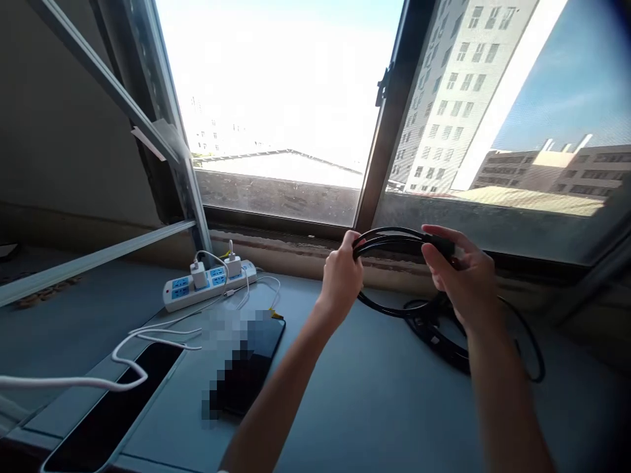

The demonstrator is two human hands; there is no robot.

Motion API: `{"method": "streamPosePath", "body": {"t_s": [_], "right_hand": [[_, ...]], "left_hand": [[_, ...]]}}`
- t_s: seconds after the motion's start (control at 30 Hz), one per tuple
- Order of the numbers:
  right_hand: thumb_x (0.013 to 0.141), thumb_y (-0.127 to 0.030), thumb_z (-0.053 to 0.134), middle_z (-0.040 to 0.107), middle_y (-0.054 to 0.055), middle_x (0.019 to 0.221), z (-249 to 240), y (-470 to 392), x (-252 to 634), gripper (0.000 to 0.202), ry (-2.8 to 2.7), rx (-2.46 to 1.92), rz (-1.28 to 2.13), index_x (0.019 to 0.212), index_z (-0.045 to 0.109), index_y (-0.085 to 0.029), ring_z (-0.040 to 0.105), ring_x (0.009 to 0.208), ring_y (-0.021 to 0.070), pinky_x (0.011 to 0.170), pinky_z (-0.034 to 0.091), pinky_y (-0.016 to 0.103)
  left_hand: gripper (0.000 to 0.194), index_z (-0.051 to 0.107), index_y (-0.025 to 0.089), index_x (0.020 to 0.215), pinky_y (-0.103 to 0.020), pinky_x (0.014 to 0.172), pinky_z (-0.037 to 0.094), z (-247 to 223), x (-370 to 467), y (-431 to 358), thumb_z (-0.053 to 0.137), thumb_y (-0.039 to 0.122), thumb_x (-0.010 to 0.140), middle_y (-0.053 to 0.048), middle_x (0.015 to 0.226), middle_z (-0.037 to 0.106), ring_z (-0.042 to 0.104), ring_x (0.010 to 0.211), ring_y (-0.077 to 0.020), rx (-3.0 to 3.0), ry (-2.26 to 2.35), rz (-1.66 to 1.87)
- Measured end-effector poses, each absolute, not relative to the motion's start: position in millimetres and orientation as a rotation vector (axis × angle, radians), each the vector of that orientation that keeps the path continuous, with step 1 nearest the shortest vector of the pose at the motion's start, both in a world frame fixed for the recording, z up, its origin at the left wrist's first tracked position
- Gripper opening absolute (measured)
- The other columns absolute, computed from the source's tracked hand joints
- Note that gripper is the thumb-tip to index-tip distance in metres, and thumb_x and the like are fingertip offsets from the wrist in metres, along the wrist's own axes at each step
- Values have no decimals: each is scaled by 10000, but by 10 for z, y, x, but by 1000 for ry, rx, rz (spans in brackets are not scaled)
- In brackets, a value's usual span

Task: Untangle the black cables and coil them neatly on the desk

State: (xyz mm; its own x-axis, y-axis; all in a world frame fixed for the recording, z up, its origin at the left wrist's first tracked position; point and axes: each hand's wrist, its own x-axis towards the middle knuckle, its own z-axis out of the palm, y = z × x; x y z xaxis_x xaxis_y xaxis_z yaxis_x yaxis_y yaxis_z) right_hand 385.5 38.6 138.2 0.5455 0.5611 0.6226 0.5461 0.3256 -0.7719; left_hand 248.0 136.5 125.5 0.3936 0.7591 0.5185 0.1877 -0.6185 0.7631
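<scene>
A coil of black cable [389,238] is stretched between my two hands above the table. My left hand [342,270] is closed round the coil's left side. At the right end, my right hand [458,266] grips the cable by its black plug [440,246], fingers closed and pointing left; a pale tip of the plug shows between them. Beneath and behind my right hand, more black cable [446,348] lies looped on the table, partly hidden by my forearm.
A white power strip [180,299] with two white chargers stands at the back left by the sill. White cables [131,341] run forward from there. A phone [118,410] and a partly blurred black device [256,358] lie left. Metal frame bars [103,259] cross the left side; a window [276,98] is behind.
</scene>
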Motion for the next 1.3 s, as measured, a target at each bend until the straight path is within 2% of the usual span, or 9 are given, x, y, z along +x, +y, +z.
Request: {"method": "streamPosePath", "body": {"t_s": [0.13,0.2,0.3,0.47,0.63,0.77,0.93,1.1,1.3], "right_hand": [[621,-467,762,607,0,662,1392,454,3919,601,-879,-1230,66,1140,600,-212,577,594,122,399,343,177],[612,-476,766,647,13,749,1392,439,3943,688,-873,-1231,96,1215,546,-227,579,599,124,392,347,181],[680,-491,713,665,28,796,1371,412,3955,528,-906,-1289,-43,1127,614,-227,571,571,117,425,389,209],[794,-425,624,696,41,834,1322,435,3955,273,-1038,-1352,-408,951,708,-218,646,805,176,704,475,286],[796,-378,629,676,32,861,1338,443,3903,226,-1202,-1394,-413,926,707,-211,595,686,129,573,450,239],[713,-412,708,604,72,981,1330,457,3907,336,-1244,-1442,-531,962,697,-188,564,685,128,524,455,239],[747,-428,681,645,53,762,1250,530,3969,271,-1246,-1501,-596,753,710,-159,590,676,154,609,462,275],[736,-515,656,682,47,810,1258,521,3933,340,-1232,-1566,-379,794,715,-185,620,744,177,629,472,269],[615,-524,743,654,23,585,1314,431,3919,356,-1178,-1621,-30,714,717,-183,612,569,168,534,442,245]], "left_hand": [[142,508,219,894,-211,418,421,1205,2545,1401,385,157,860,91,403,389,457,286,-112,1804,636,1070],[117,495,205,876,-227,407,446,1185,2583,1415,385,240,894,99,389,357,448,281,-111,1617,576,988],[178,482,184,882,-255,435,486,1192,2585,1423,408,344,910,103,418,355,447,312,-95,1460,470,855],[349,505,170,911,-258,532,524,1268,2467,1402,588,490,799,108,501,336,344,394,-32,1499,246,657],[401,511,163,784,-135,376,305,1311,2468,1346,561,561,784,95,492,305,235,407,-22,1504,267,677],[487,546,152,711,-151,349,183,1339,2500,1309,487,629,790,82,443,303,209,382,-24,1521,337,772],[581,566,133,548,-184,363,191,1366,2477,1347,460,652,788,66,375,282,245,345,-26,1542,527,983],[545,495,152,502,-196,371,171,1395,2409,1399,527,635,752,66,374,285,240,345,-29,1532,564,976],[599,401,157,392,-206,390,194,1442,2314,1442,484,590,797,38,388,299,262,370,-34,1690,598,1150]]}}
